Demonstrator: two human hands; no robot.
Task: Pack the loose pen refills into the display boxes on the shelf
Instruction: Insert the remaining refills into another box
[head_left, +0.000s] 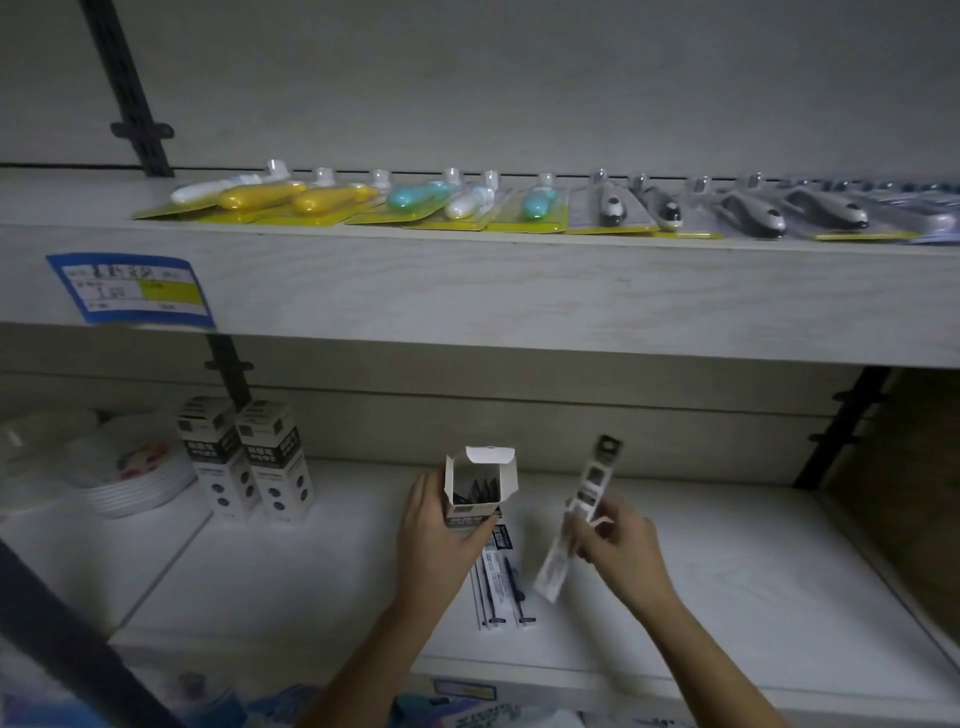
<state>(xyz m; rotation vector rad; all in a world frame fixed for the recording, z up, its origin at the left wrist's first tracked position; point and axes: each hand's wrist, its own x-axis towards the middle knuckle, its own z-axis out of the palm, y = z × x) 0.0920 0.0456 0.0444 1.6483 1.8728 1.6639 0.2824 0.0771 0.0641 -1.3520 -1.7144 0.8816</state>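
Several packaged pen refills (501, 587) lie flat on the white lower shelf (727, 571), nearest its front edge, their far ends hidden behind the left hand (439, 525). That hand's grip is curled round an open display box (480, 483), held upright with its top flap raised and dark refill ends showing inside. Just right of the box, the right hand (621, 540) has its grip pinching one long refill pack (579, 519), tilted and apart from the box. Farther back on the left stand two closed display boxes (249, 462) beside stacked white plates (130, 467). Blister-carded items (519, 208) lie along the upper shelf (467, 291), with a blue price label (130, 288) on its front edge
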